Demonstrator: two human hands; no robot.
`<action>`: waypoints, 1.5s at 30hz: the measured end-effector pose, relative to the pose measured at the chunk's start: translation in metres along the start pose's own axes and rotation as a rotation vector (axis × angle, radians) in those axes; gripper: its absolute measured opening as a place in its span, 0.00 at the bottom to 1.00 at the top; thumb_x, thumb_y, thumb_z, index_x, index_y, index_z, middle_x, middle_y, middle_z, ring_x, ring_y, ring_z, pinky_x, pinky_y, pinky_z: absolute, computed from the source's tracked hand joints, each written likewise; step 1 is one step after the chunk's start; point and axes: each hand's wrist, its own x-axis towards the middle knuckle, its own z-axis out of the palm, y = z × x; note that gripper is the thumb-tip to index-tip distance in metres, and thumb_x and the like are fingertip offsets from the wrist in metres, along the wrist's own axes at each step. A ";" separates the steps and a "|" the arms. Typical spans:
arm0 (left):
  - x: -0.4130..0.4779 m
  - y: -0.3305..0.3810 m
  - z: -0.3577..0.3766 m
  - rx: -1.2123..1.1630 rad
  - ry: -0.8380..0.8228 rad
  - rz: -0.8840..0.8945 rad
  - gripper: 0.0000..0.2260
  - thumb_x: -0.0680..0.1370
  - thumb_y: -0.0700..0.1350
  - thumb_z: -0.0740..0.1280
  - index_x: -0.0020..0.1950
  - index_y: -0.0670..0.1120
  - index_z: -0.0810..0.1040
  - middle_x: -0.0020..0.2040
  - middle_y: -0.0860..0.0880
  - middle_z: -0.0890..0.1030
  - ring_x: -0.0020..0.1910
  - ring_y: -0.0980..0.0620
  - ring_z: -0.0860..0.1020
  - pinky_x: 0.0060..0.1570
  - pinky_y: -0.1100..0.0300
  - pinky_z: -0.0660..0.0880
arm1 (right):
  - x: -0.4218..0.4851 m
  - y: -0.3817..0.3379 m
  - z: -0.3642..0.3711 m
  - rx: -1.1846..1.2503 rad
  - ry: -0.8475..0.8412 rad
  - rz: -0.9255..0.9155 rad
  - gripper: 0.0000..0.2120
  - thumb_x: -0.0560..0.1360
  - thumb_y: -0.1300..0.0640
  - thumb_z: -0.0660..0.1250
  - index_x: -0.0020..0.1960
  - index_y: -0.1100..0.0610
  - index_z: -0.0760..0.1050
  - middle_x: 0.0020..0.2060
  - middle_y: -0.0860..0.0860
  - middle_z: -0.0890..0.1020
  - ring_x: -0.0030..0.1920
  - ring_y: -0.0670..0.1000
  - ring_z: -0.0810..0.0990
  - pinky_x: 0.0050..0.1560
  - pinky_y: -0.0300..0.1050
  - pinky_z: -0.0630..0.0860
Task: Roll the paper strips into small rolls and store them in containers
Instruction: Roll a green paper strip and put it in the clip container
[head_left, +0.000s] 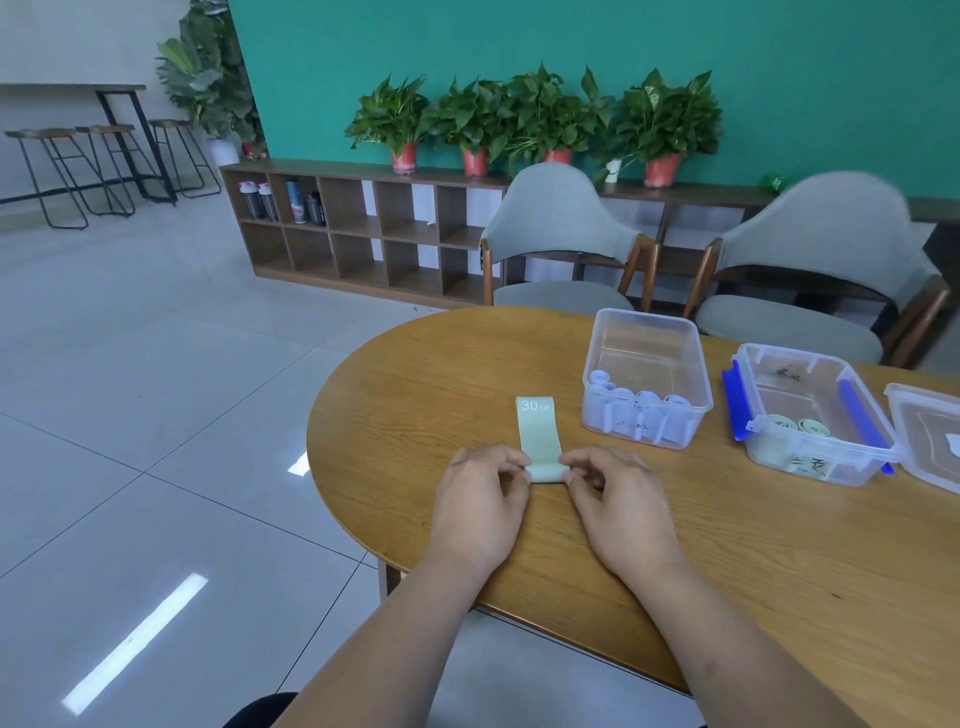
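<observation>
A pale green strip (537, 431) marked "30 LB" lies flat on the wooden table (415, 395), its near end curled into a small roll. My left hand (480, 499) pinches the left end of that roll, while my right hand (618, 499) pinches its right end. To the right stands a clear container (647, 332) holding several pale blue rolls (636, 395). Beyond it is a second clear container (810, 379) with blue clips, and two green rolls (800, 425) sit inside it.
A clear lid (927, 436) lies at the far right edge of the table. Two grey chairs (558, 228) stand behind the table. A low wooden shelf (363, 228) with potted plants runs along the green wall. Tiled floor opens to the left.
</observation>
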 end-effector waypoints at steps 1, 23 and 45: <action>0.000 0.000 0.000 0.004 -0.001 0.003 0.08 0.79 0.48 0.73 0.57 0.56 0.85 0.44 0.64 0.83 0.51 0.62 0.72 0.46 0.76 0.65 | 0.000 0.000 0.000 -0.013 0.000 -0.005 0.09 0.77 0.54 0.74 0.55 0.43 0.83 0.42 0.38 0.81 0.48 0.42 0.77 0.52 0.45 0.77; 0.000 -0.002 0.001 0.009 -0.009 -0.001 0.11 0.78 0.47 0.75 0.60 0.56 0.85 0.47 0.64 0.82 0.53 0.62 0.72 0.50 0.74 0.67 | 0.000 0.001 0.002 -0.054 -0.031 -0.018 0.13 0.75 0.54 0.76 0.57 0.42 0.81 0.43 0.35 0.78 0.48 0.43 0.75 0.52 0.50 0.78; 0.001 -0.002 -0.001 -0.042 -0.029 -0.061 0.10 0.78 0.47 0.74 0.58 0.58 0.83 0.43 0.66 0.83 0.49 0.60 0.77 0.51 0.62 0.74 | 0.001 -0.001 -0.002 0.015 -0.034 0.011 0.11 0.77 0.55 0.74 0.58 0.44 0.82 0.42 0.38 0.80 0.45 0.40 0.77 0.48 0.34 0.71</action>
